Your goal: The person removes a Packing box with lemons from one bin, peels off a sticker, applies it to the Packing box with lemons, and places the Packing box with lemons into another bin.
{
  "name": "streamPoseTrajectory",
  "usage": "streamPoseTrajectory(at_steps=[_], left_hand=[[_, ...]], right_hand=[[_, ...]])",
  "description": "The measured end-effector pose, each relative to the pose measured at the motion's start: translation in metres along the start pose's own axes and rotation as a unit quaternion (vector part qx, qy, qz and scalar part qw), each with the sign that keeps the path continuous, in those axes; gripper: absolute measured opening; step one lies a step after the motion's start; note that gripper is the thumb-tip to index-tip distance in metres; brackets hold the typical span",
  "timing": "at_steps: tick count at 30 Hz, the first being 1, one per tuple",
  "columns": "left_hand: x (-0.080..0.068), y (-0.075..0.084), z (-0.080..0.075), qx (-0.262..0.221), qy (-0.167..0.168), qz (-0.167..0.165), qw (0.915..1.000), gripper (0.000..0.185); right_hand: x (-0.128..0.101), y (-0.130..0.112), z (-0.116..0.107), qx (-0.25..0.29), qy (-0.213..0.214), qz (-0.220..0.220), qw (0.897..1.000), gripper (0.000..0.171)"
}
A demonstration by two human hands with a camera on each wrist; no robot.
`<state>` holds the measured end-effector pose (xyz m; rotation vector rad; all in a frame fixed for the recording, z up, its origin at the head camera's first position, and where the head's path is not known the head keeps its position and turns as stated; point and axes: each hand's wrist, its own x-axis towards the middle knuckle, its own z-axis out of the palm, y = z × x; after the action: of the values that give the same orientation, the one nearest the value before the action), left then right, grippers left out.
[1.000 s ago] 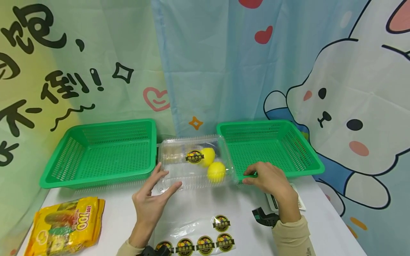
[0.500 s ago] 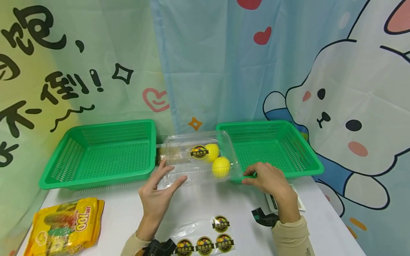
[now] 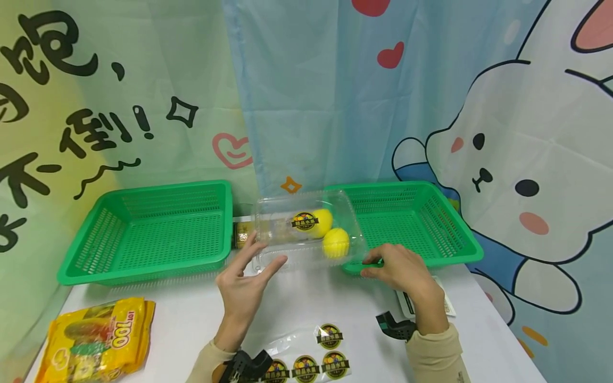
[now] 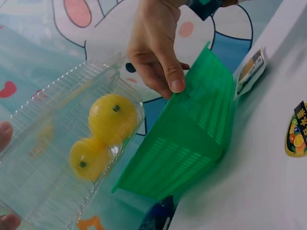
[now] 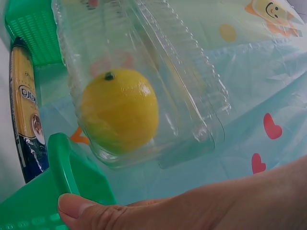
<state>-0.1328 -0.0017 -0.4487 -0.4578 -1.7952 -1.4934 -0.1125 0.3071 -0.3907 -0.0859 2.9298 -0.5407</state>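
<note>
My left hand point(image 3: 244, 287) holds a clear plastic fruit box point(image 3: 278, 260) by its near left edge, thumb and fingers spread across it. Inside are two round yellow fruits point(image 3: 336, 243) with small green stem ends, gathered at the box's right end. A round black-and-gold fruit sticker point(image 3: 305, 221) is on the lid. The left wrist view shows the box point(image 4: 43, 167) raised beside the green basket. My right hand point(image 3: 404, 268) pinches the near rim of the right green basket point(image 3: 445, 260) between thumb and fingers. The box's right end overlaps the basket's left side in the head view.
Another green basket point(image 3: 143, 272) stands at the left. Between the baskets, behind the box, lies a yellow-and-blue packet point(image 5: 26, 96). A yellow snack bag point(image 3: 98, 340) is at the front left, a sheet of round stickers point(image 3: 306, 367) in front, and a card point(image 3: 448, 306) beyond my right wrist.
My left hand has moved to the right and slightly away with the box, uncovering part of the packet behind it. My right hand stays on the basket rim.
</note>
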Motion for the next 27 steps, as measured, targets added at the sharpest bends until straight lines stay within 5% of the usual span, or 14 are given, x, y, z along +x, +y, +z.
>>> streamPoseTrajectory(at_steps=[27], left_hand=[[0.011, -0.001, 0.039, -0.003, 0.004, -0.01, 0.9999, 0.039]], right_hand=[[0.0, 0.001, -0.001, 0.006, 0.002, -0.007, 1.0, 0.025]])
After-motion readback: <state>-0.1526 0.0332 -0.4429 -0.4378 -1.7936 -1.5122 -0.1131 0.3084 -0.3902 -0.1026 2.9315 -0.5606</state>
